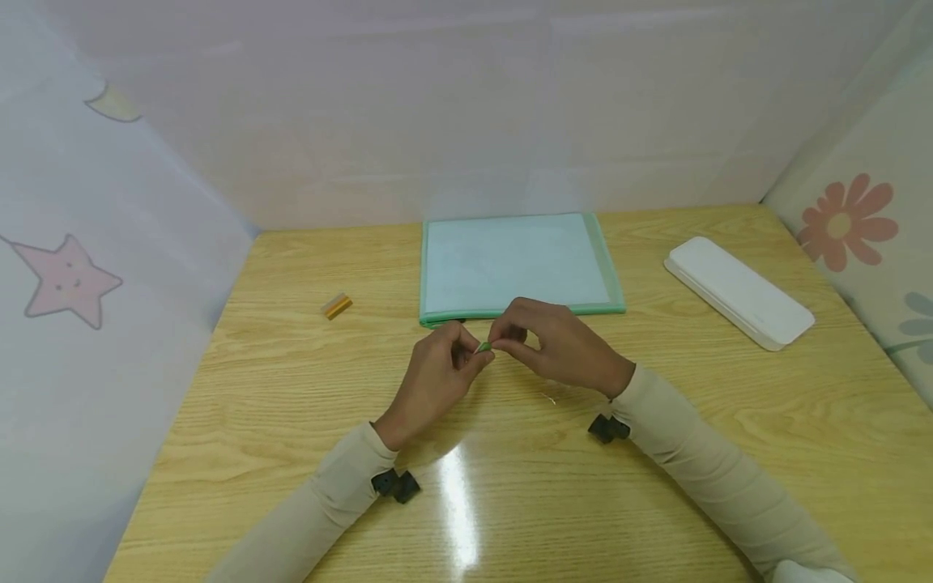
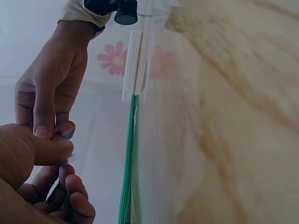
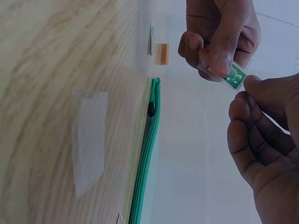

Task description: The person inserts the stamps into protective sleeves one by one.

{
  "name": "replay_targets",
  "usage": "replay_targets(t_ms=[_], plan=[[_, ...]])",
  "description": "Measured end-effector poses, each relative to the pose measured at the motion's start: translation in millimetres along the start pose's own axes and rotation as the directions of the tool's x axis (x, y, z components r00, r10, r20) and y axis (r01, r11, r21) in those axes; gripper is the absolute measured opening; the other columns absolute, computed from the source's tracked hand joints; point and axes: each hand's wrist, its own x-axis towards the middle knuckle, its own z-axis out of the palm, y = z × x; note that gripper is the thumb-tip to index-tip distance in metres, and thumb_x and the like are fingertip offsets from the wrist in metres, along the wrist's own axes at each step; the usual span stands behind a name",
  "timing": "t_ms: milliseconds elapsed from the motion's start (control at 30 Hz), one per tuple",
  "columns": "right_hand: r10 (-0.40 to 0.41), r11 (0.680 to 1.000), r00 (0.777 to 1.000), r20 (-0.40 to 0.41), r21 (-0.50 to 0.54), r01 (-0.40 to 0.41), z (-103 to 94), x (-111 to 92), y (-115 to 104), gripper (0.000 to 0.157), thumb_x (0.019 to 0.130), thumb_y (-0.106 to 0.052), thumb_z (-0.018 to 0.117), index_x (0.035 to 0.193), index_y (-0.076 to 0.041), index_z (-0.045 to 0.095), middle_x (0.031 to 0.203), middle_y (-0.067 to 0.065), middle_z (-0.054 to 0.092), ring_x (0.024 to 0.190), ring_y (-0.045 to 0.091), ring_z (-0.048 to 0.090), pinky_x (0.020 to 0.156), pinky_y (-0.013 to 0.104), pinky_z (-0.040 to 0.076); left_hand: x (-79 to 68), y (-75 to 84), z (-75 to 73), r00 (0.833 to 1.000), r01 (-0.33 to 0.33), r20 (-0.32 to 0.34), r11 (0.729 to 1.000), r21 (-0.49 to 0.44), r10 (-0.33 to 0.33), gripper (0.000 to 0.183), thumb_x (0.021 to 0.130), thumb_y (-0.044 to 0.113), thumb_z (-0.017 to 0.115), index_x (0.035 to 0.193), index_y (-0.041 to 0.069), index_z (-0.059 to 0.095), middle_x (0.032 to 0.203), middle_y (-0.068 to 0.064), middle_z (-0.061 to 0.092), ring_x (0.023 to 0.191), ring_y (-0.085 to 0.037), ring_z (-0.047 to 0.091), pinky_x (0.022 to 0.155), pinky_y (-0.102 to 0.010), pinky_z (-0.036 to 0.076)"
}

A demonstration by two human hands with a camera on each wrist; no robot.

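Observation:
Above the table's middle, my two hands meet at a small flat green piece with white markings, partly in clear wrapping. My left hand pinches it between thumb and fingers, covering one end. From the other side, the thumb and forefinger of my right hand pinch its corner. In the left wrist view the green face is hidden behind the fingers of my left hand. Below the hands, a strip of clear film lies on the table.
Behind the hands lies a mint-green zip pouch. A white oblong case lies at the back right. To the left is a small orange-and-brown striped block on the wooden table. Printed cloth walls stand around the back and sides.

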Motion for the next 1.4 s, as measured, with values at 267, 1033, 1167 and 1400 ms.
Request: replay_targets(t_ms=[267,1033,1167,1400], plan=[[0.015,1.0,0.999,0.035,-0.015,-0.015,-0.2,0.6,-1.4,0.007,0.096,-0.013,0.071,0.103,-0.015,0.07,0.094,-0.011,0.059,0.082,0.002,0.055,0.07,0.034,0.055,-0.9,2.1,-1.4,1.0,0.001,0.005,1.0,-0.011,-0.001,0.013,0.097,0.024,0.07,0.095,0.019,0.059,0.081,0.005,0.055,0.065,-0.012,0.051,0.056,-0.029,0.044],[0.2,0.977,0.97,0.137,0.049,-0.209,-1.8,-5.4,21.1,0.006,0.1,-0.022,0.066,0.103,-0.019,0.07,0.093,-0.002,0.07,0.08,0.002,0.063,0.068,0.028,0.053,2.7,-2.7,-2.2,0.991,0.076,0.106,0.996,0.052,-0.081,0.012,0.101,0.024,0.065,0.09,0.019,0.063,0.083,0.008,0.061,0.062,-0.011,0.052,0.055,-0.029,0.045],[0.224,0.974,0.967,0.121,0.003,-0.226,-12.0,-6.8,25.0,0.013,0.102,-0.024,0.063,0.108,-0.016,0.071,0.096,-0.003,0.07,0.08,0.003,0.062,0.066,0.028,0.051,2.6,-3.8,-2.3,0.972,0.124,0.184,0.983,0.137,-0.148,0.016,0.099,0.021,0.067,0.085,0.017,0.063,0.083,0.008,0.064,0.061,-0.01,0.054,0.055,-0.028,0.046],[0.328,0.942,0.94,0.091,-0.1,-0.319,-40.7,-14.1,40.0,0.014,0.103,-0.023,0.062,0.108,-0.014,0.071,0.097,0.0,0.07,0.078,0.009,0.06,0.068,0.033,0.051,1.4,-5.9,-2.9,0.948,0.165,0.231,0.96,0.225,-0.217,0.023,0.098,0.02,0.069,0.078,0.014,0.06,0.072,0.004,0.059,0.057,-0.009,0.048,0.052,-0.025,0.04]])
